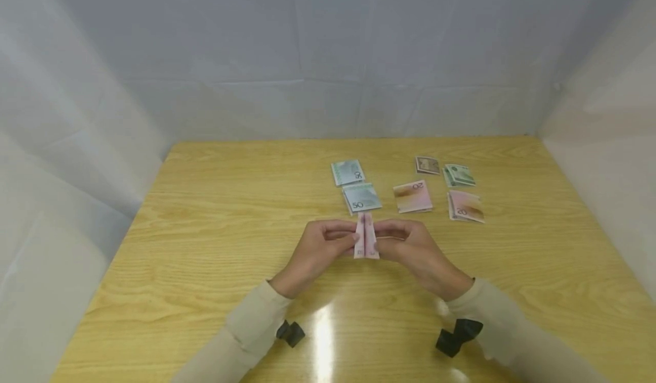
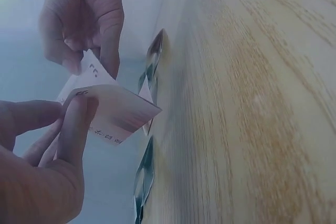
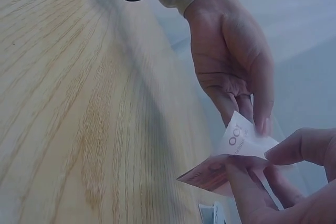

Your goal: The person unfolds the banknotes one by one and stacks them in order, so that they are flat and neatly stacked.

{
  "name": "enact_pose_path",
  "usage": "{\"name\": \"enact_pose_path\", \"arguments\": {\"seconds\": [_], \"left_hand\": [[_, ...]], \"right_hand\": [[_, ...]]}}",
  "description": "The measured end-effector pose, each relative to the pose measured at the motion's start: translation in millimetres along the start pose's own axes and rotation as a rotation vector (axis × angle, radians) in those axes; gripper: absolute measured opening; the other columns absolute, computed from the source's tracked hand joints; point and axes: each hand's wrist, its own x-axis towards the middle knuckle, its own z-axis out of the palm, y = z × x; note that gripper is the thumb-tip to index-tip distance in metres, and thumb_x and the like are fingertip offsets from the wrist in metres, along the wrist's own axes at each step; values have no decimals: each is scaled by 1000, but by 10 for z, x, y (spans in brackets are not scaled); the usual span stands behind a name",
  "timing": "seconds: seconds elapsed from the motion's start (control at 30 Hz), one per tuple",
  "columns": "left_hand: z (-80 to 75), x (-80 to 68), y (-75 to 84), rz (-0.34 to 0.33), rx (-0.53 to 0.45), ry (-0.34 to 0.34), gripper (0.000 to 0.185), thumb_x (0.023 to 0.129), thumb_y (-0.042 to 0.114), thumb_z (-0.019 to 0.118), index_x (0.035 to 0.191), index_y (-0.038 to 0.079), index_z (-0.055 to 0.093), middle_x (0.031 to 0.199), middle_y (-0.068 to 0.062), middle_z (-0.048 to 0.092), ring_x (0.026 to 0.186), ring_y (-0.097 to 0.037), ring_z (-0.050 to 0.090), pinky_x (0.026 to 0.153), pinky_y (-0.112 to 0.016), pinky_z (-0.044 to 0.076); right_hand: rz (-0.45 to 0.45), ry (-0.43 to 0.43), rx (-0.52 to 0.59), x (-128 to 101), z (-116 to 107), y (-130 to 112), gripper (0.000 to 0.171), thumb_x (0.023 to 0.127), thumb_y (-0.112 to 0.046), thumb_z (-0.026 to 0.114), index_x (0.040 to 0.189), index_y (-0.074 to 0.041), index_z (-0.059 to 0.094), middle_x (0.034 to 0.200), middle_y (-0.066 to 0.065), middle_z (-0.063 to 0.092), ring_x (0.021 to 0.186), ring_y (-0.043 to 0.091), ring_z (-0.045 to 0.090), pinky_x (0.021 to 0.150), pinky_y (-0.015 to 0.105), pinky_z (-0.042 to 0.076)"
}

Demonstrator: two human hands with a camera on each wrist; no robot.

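A pink folded banknote (image 1: 366,241) is held upright between my two hands above the middle of the table. My left hand (image 1: 320,249) pinches its left side between thumb and fingers, and my right hand (image 1: 410,251) pinches the right side. From above, two narrow panels show with a crease between them. The right wrist view shows "100" printed on a pale flap of the banknote (image 3: 239,139), its folded halves spread apart. Just beyond the hands lies a folded blue-green 50 note (image 1: 361,196); another blue-green note (image 1: 347,172) touches its far edge.
Farther right on the wooden table (image 1: 215,212) lie two folded pink-brown 20 notes, one nearer (image 1: 413,196) and one at the right (image 1: 466,205). Behind them are a folded green note (image 1: 459,174) and a small brown note (image 1: 427,165). White sheeting (image 1: 328,104) encloses the table's back and sides.
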Motion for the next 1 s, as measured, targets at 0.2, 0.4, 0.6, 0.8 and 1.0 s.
{"name": "enact_pose_path", "arguments": {"seconds": [0.2, 0.4, 0.6, 0.8, 1.0], "left_hand": [[-38, -14, -3, -9, 32, 26, 24, 94, -3, 65, 117, -10, 66, 112, -25, 71, 102, -31, 72, 87, -35, 62], [-68, -39, 2, -7, 73, 47, 24, 92, -2, 65, 115, -9, 66, 107, -23, 72, 97, -29, 72, 85, -37, 63], [-110, -57, 15, -2, 118, 86, 22, 89, -2, 66, 110, -8, 67, 100, -21, 74, 88, -25, 73, 82, -41, 64], [-157, -59, 21, -12, 143, 108, 19, 88, -3, 68, 106, -9, 66, 94, -19, 74, 83, -24, 73, 76, -38, 65], [-213, -58, 18, -32, 164, 134, 16, 88, -3, 69, 104, -8, 66, 92, -18, 73, 83, -24, 73, 74, -36, 65]], "right_hand": [[33, 54, -32, -24, -39, 0, 40, 91, 0, 63, 130, 9, 58, 121, 21, 65, 104, 22, 66, 92, 33, 60], [48, 96, -34, -41, -88, -8, 37, 93, -2, 62, 129, 9, 58, 115, 19, 65, 100, 20, 65, 90, 33, 61], [55, 127, -30, -61, -159, -9, 32, 93, -3, 64, 122, 9, 60, 104, 13, 65, 93, 18, 65, 86, 34, 62], [75, 130, -23, -80, -244, -8, 32, 95, -5, 64, 122, 10, 58, 106, 14, 66, 93, 19, 68, 86, 33, 62], [75, 134, -12, -80, -300, 1, 29, 95, -2, 63, 121, 11, 56, 106, 14, 67, 93, 19, 70, 85, 33, 63]]}}
